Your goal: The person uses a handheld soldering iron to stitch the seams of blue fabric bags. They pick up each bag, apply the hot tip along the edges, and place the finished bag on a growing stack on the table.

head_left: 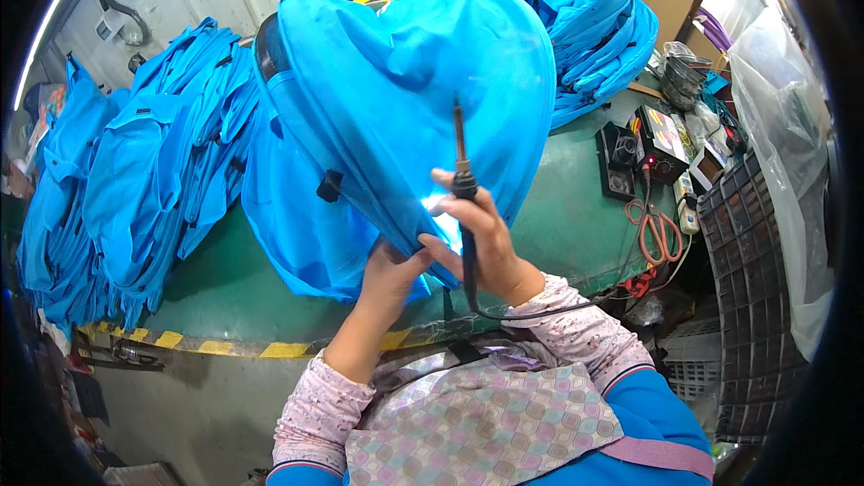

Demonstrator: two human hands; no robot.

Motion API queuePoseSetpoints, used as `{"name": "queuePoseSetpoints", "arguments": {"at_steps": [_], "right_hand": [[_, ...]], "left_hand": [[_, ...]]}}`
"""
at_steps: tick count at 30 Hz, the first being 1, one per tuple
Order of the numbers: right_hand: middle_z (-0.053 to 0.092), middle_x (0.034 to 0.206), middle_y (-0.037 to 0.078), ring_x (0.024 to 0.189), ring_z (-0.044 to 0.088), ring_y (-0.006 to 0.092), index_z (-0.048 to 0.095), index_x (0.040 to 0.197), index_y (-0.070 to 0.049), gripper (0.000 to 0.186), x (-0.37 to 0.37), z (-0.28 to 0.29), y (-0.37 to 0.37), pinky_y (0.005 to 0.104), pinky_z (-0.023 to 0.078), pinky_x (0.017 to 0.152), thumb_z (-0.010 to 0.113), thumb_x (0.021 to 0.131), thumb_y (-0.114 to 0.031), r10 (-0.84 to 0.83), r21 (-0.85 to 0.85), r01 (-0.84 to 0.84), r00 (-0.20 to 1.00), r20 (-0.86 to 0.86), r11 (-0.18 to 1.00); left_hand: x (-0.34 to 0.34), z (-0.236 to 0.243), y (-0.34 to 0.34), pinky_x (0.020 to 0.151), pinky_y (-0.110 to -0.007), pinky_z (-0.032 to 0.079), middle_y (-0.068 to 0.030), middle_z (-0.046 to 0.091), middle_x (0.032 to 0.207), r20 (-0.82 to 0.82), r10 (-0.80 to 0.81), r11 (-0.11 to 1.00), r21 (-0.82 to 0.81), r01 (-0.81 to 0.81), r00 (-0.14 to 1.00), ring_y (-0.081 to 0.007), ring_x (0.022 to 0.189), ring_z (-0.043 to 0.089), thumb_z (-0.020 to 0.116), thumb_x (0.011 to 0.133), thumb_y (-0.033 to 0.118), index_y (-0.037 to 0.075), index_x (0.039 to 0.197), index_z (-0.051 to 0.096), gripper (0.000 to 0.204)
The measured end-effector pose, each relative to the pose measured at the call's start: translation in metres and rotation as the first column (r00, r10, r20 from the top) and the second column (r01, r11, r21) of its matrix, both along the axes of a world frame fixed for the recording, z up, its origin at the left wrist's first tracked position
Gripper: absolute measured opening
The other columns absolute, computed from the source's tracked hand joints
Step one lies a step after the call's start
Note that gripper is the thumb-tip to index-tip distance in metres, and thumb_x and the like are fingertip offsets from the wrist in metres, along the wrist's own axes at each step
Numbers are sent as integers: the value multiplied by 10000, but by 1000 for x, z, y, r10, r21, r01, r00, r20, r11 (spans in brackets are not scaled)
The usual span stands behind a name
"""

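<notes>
One patterned apron (477,436) sits nearest, while over one counter (571,216) the left hand (387,274) pinches one blue fabric piece (432,45) by its near edge and the right hand (490,238) grips one soldering iron (465,187).

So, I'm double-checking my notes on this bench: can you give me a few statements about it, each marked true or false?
1. The right hand holds a soldering iron. True.
2. The iron's tip points toward the person's body. False: it points away.
3. The left hand touches the blue cloth. True.
4. The scissors are in the left hand. False: the scissors lie to the right, apart from both hands.
5. The table is green. True.
</notes>
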State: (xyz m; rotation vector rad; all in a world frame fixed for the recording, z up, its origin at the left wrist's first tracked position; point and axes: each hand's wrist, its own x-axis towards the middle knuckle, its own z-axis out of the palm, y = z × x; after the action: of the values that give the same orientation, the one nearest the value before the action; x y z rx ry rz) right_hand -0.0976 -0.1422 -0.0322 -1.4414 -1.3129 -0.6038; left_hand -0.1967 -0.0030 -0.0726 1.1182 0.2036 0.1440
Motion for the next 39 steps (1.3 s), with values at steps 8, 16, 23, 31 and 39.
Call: {"name": "queuePoseSetpoints", "arguments": {"at_steps": [8, 16, 23, 31, 39], "right_hand": [[552, 1305, 218, 1092, 600, 355, 493, 1292, -101, 588, 1, -14, 5, 409, 521, 883, 651, 790, 161, -22, 113, 25, 1000, -22, 993], [500, 675, -38, 688, 464, 183, 671, 1143, -96, 400, -26, 18, -46, 351, 362, 681, 793, 791, -241, -238, 63, 231, 957, 165, 971], [493, 670, -88, 705, 470, 138, 668, 1094, -122, 305, -29, 10, -46, 333, 352, 725, 736, 833, -263, -229, 14, 238, 913, 339, 971], [526, 697, -61, 667, 495, 154, 659, 1024, -101, 272, -18, 29, -39, 328, 380, 738, 756, 798, -218, -137, -152, 218, 897, 421, 964], [683, 950, 109, 825, 564, 252, 605, 1185, -27, 338, 8, 32, -57, 373, 447, 770, 714, 866, -52, -383, 187, 394, 919, -94, 900]], "left_hand": [[4, 11, -26, 967, -349, 480, -73, 607, 1271, 89, 27, 979, -203, -9, 996, -202, 1186, 579, 698, 907, 74, 45, 1347, 498, 485], [14, 5, -41, 904, -320, 496, -58, 680, 1129, 128, 317, 937, -196, -289, 940, -162, 1004, 647, 734, 889, 66, 24, 1214, 611, 350], [14, -2, -43, 830, -331, 518, -46, 681, 1045, 114, 354, 925, -191, -329, 928, -170, 939, 649, 718, 893, 68, 52, 1140, 626, 264], [11, 6, -47, 820, -302, 503, -66, 706, 1011, 45, 382, 922, -94, -377, 923, -153, 894, 656, 708, 898, 42, -2, 1058, 673, 170], [-2, 22, -45, 839, -293, 492, -39, 695, 1018, 70, 406, 900, -204, -385, 911, -147, 929, 638, 700, 908, 43, 18, 1104, 666, 201]]}}
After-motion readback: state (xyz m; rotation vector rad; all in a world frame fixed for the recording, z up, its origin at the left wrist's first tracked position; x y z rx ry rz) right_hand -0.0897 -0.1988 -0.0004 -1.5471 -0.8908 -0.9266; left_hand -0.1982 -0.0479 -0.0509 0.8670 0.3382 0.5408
